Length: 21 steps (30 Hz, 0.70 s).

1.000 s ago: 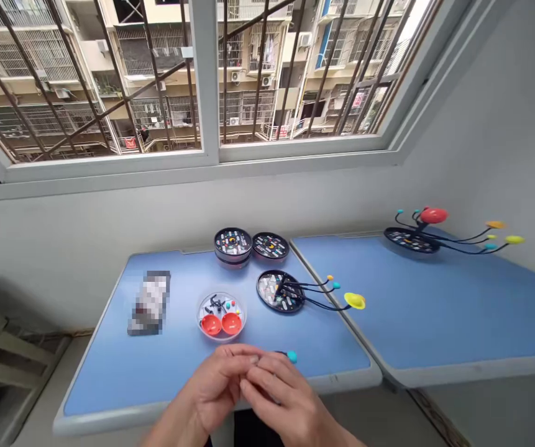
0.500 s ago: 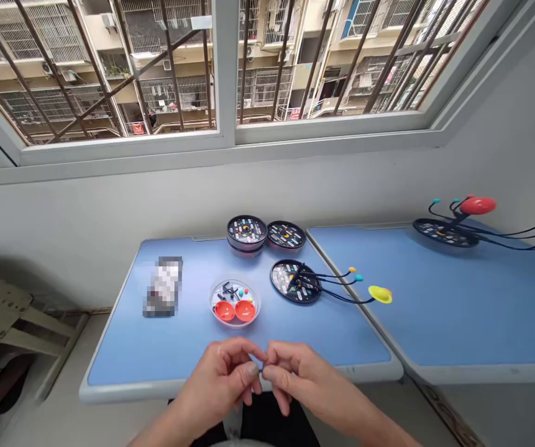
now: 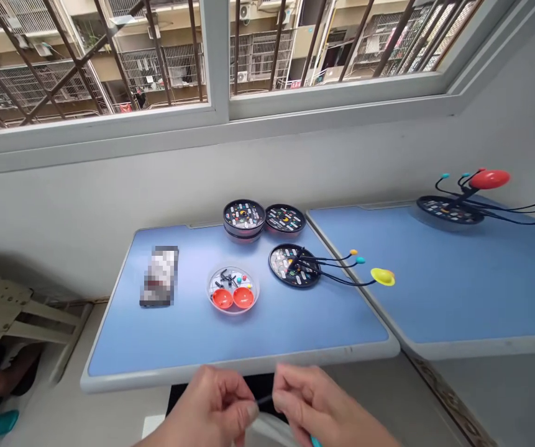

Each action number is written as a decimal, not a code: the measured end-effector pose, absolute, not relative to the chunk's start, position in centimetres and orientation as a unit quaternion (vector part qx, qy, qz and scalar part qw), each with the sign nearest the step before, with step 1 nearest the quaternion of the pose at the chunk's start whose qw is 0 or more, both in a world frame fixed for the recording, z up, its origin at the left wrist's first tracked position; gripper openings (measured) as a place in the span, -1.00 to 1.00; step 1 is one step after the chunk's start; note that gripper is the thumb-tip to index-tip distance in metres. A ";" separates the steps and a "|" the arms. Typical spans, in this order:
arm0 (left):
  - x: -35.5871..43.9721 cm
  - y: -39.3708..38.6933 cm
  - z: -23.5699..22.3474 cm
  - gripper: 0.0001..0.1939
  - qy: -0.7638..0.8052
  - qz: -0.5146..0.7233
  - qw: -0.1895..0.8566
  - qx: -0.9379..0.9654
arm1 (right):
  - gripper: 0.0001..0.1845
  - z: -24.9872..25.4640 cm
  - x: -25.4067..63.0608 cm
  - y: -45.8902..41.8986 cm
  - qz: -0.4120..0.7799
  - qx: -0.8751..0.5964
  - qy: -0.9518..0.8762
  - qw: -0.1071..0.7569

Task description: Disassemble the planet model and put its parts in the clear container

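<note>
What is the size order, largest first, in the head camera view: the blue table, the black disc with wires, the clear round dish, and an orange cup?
1. Blue table
2. Black disc and clear round dish: these look about equal, so I won't rank them.
3. Orange cup

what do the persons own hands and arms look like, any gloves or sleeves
The left hand and right hand are bare, with no gloves, and no ring, watch or bracelet shows. The left forearm and right forearm are bare too, no sleeve in view.
</note>
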<state>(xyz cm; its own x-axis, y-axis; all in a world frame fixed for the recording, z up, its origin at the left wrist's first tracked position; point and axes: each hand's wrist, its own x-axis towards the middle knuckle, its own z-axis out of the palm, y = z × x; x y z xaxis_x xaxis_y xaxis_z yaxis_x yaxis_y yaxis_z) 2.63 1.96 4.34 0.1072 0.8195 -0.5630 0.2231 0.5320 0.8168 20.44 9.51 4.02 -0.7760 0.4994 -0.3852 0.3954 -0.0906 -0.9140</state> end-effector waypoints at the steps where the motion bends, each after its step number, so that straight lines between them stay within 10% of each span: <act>1: 2.0 1.6 4.3 -0.78 0.629 0.250 0.615 0.404 | -0.72 4.0 21.2 9.6 0.654 -0.346 -0.671 0.049; 6: -1.8 0.5 4.8 -0.62 0.671 0.400 0.555 0.288 | -0.59 3.6 24.5 11.4 0.621 -0.437 -0.634 0.145; 21: 1.9 1.9 0.7 -0.53 0.449 0.367 0.764 0.283 | -0.79 3.9 17.9 8.9 0.631 -0.286 -0.719 0.049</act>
<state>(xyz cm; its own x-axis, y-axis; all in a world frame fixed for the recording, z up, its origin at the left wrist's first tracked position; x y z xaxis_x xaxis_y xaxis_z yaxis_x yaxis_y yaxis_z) 1.86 1.90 0.72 0.3270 0.8157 -0.4773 -0.3069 0.5693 0.7627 17.88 8.94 3.95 -0.8315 0.4729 -0.2914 0.3503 0.0394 -0.9358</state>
